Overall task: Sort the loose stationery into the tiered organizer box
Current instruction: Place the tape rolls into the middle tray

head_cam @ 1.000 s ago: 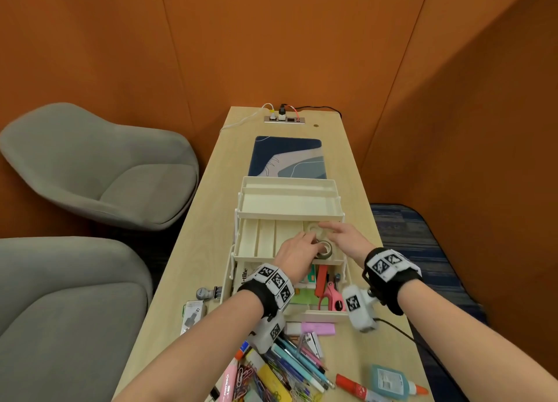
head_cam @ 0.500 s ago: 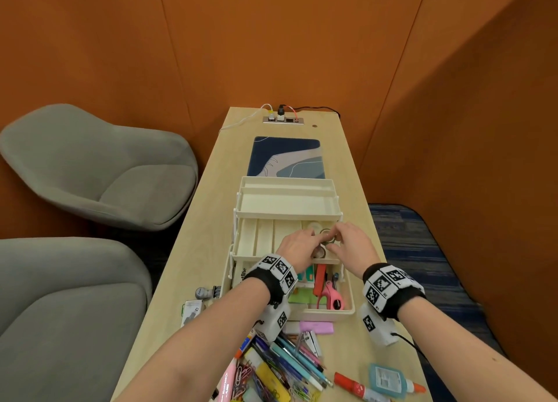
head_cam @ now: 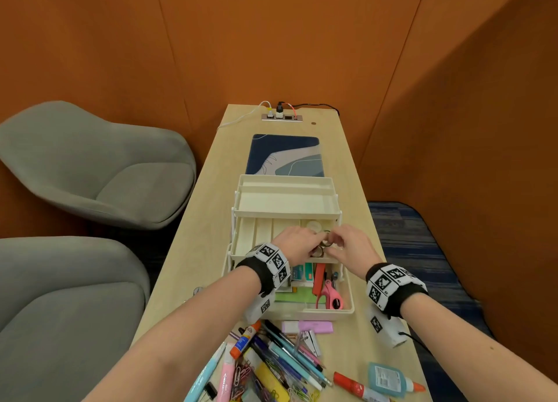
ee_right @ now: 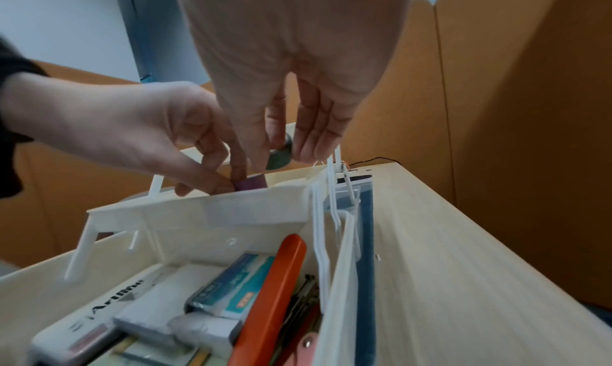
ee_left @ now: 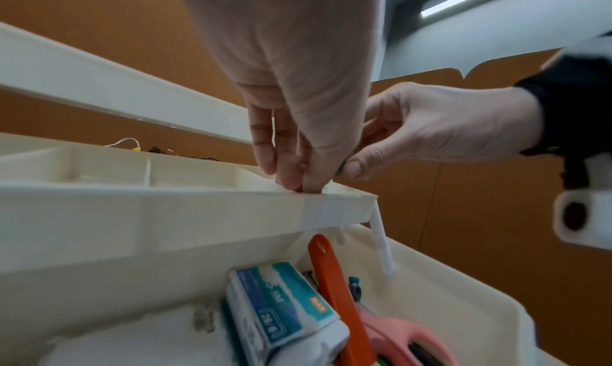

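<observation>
The cream tiered organizer box (head_cam: 285, 203) stands open on the desk, its middle tray (head_cam: 256, 235) pulled forward. Both hands meet over that tray's right end. My left hand (head_cam: 297, 244) pinches a mauve tape roll (ee_right: 251, 183) low in the compartment, with its fingertips (ee_left: 298, 179) at the tray rim. Just above it, my right hand (head_cam: 350, 246) pinches a dark green tape roll (ee_right: 279, 153) between thumb and fingers. A pale roll (head_cam: 314, 227) lies in the same compartment behind them.
The bottom tier (head_cam: 347, 309) holds a staples box (ee_right: 232, 285), an orange cutter (head_cam: 318, 277) and pink scissors (head_cam: 330, 294). Pens, glue sticks and paper clips (head_cam: 271, 362) crowd the near desk edge, beside a pink eraser (head_cam: 308, 326) and a blue glue bottle (head_cam: 389, 379). Grey chairs (head_cam: 99, 166) stand left.
My right hand came in from the right with flat fingers, met the left hand and now pinches the green roll. The left hand stayed at the tray with its roll.
</observation>
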### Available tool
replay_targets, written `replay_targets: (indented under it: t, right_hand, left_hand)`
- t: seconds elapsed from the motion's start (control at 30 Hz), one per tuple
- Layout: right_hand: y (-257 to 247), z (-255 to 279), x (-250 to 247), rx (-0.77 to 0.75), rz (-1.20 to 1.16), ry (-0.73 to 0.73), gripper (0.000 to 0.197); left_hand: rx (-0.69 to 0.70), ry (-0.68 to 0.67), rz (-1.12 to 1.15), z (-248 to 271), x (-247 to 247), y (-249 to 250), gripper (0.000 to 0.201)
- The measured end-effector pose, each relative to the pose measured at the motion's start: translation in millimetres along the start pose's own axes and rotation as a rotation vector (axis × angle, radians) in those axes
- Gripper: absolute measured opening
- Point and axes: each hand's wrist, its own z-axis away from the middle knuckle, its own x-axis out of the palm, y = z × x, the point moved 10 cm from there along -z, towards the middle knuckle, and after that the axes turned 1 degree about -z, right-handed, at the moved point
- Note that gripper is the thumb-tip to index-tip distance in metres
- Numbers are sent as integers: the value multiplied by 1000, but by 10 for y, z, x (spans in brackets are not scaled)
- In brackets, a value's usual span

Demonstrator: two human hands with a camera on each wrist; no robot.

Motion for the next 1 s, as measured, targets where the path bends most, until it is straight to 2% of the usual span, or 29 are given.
replay_targets:
  t: [0.1, 0.23, 0.33, 0.43, 0.6, 0.73, 0.83, 0.93, 1.0]
  right_hand:
    - [-38, -73, -47, -50, 37, 1, 12]
    - [-72, -127, -149, -65, -48, 43, 18]
    - [-21, -101, -102, -41, -47, 38, 9]
    - [24, -90, 3, -49, 96, 27, 10]
    - [-11, -168, 74, -44, 436, 35, 24]
    - [-56, -203, 159, -16, 598, -32, 24]
    - [-66, -220, 199, 23, 676, -62, 21]
    - [-98, -228, 160, 44, 595, -18, 23]
    - [-163, -199, 104, 28, 478, 53, 23]
  left_hand:
    - [-44, -6, 87, -4, -7, -64, 33]
    - [-67, 20, 168, -54, -50, -67, 41]
    - [-67, 44, 202, -87, -60, -76, 41]
    - [-88, 92, 268, -93, -58, -121, 39]
    - [-187, 197, 304, -89, -66, -244, 33]
    - [-206, 171, 205, -86, 3, -245, 16]
    - [-196, 175, 195, -92, 9, -270, 16]
    - [-186, 174, 222, -95, 2, -297, 22]
    - [-188, 195, 255, -91, -29, -333, 19]
